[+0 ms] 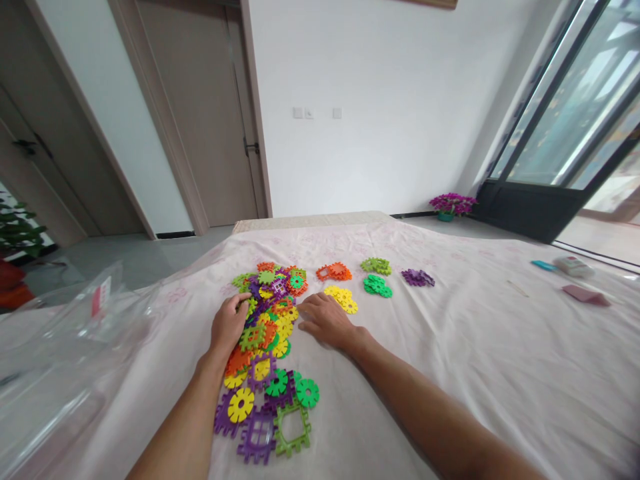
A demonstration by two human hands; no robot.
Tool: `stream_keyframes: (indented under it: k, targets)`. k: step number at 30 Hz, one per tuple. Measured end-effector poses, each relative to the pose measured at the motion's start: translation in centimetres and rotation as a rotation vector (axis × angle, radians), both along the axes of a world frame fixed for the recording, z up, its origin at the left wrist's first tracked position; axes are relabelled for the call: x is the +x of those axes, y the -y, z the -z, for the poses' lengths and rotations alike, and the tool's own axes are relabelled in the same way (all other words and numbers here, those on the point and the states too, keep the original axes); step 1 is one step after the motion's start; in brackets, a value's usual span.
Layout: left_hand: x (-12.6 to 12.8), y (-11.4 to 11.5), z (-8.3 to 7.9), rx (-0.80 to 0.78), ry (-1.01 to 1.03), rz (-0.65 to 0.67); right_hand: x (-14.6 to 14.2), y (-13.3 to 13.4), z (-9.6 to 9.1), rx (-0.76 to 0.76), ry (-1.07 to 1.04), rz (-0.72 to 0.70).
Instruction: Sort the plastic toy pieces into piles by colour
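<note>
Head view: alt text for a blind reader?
A person's left hand is at the left side of a mixed pile of colourful plastic pieces on pale cloth, the right hand beside its right edge. Five smaller single-colour piles lie beyond.

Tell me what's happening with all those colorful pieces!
A person has both hands at a mixed pile of plastic pieces on a pale cloth. The left hand rests against the pile's left side; the right hand is at its right edge, and I can't see whether it holds anything. Nearby sit separate groups: orange, yellow, light green, green and purple.
</note>
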State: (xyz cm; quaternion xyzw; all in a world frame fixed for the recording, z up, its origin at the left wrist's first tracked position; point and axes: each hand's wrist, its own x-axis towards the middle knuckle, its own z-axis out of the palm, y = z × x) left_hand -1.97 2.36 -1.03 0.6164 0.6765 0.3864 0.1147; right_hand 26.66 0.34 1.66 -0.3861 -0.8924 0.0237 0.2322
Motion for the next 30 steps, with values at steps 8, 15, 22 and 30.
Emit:
stream_keyframes:
  k: [8,15,22,30]
  targets:
    - [0.2,0.1,-0.2,0.013,0.014,0.008,-1.2,0.1,0.3,-0.013,0.01,-0.006]
    - [0.2,0.2,-0.4,0.013,0.008,0.008,-1.4,-0.5,0.8,-0.009,-0.044,-0.037]
    - [0.0,0.0,-0.1,0.006,0.002,0.006,-0.5,-1.0,0.5,0.002,-0.117,0.088]
    - [0.1,-0.1,-0.1,0.008,-0.003,0.002,1.8,-2.0,0.5,0.043,-0.33,0.374]
